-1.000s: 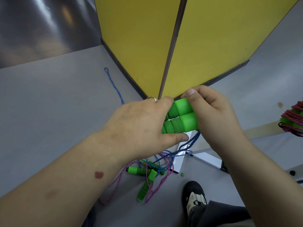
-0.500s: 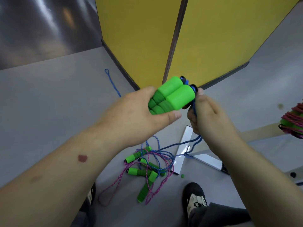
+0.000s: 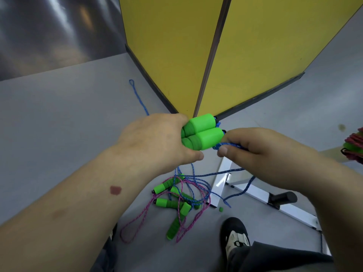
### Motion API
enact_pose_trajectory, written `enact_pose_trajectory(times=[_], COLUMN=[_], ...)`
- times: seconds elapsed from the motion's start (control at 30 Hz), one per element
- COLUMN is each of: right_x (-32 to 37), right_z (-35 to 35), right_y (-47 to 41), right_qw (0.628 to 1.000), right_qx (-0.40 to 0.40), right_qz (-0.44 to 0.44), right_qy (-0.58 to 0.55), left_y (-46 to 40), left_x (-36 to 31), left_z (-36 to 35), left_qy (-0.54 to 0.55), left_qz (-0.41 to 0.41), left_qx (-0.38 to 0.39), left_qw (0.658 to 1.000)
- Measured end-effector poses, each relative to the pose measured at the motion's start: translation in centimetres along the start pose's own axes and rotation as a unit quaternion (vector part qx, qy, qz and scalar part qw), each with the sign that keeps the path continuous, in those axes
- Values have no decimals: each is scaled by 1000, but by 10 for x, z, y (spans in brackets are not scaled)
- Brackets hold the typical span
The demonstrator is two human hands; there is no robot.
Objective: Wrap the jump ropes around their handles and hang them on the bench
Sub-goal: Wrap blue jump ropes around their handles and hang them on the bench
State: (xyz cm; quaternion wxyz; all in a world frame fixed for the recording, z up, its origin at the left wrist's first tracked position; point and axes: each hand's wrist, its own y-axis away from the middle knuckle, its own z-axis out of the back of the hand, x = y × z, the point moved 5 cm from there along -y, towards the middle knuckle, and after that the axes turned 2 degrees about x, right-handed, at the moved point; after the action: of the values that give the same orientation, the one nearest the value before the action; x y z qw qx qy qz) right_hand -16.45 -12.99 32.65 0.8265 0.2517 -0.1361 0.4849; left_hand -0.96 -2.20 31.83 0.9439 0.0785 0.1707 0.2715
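My left hand (image 3: 157, 140) grips two green jump-rope handles (image 3: 204, 134) held side by side, their ends pointing right. My right hand (image 3: 253, 148) pinches the blue rope (image 3: 228, 144) just off the handle ends; the rest of that rope hangs down to the floor. On the floor below lies a tangle of more green handles (image 3: 172, 201) with pink rope (image 3: 145, 213) and blue rope. At the right edge a wrapped pink rope bundle (image 3: 354, 147) hangs on the bench (image 3: 253, 191).
Yellow partition panels (image 3: 176, 46) stand directly ahead, meeting at a dark corner seam. A blue rope loop (image 3: 137, 95) trails over the grey floor at the left. My shoe (image 3: 235, 238) stands near the tangle. A small green bit (image 3: 221, 209) lies by the white bench frame.
My left hand tilted the handles up and now holds them level. My right hand let go of the handles and took the blue rope by their ends, moving a little right.
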Motion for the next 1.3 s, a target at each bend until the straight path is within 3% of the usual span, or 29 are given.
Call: enact_pose_trajectory(times=[0.17, 0.4, 0.6, 0.77, 0.9, 1.0, 1.1, 1.17, 1.3], right_x=[-8, -14, -24, -26, -47, -44, -32, -25, -16], right_z=[5, 10, 4, 4, 9, 2, -2, -11, -28], right_y=[-3, -10, -17, -18, -11, -14, -21, -25, -29], right_qw=[991, 944, 901, 851, 926, 945, 929, 919, 884], right_qx=[-38, -109, -121, -162, -231, -214, -185, -121, -26], right_qz=[13, 42, 0, -19, -130, -135, -60, -12, 42], right_qy=[-130, -307, -416, -500, -268, -210, -316, -375, -465], left_y=[-1, 12, 15, 8, -1, -1, 1, 1, 4], left_x=[-3, -15, -15, -1, 21, 20, 12, 8, 4], left_z=[-4, -6, -1, 2, 16, 20, 16, 14, 19], left_qy=[-27, -39, -10, -33, -17, -26, -35, -27, 74], left_qz=[-38, -125, -153, -102, -10, 2, -27, -49, -67], left_qx=[42, 123, 121, 80, -17, -47, -44, -33, -11], left_qw=[998, 984, 981, 991, 1000, 999, 998, 998, 995])
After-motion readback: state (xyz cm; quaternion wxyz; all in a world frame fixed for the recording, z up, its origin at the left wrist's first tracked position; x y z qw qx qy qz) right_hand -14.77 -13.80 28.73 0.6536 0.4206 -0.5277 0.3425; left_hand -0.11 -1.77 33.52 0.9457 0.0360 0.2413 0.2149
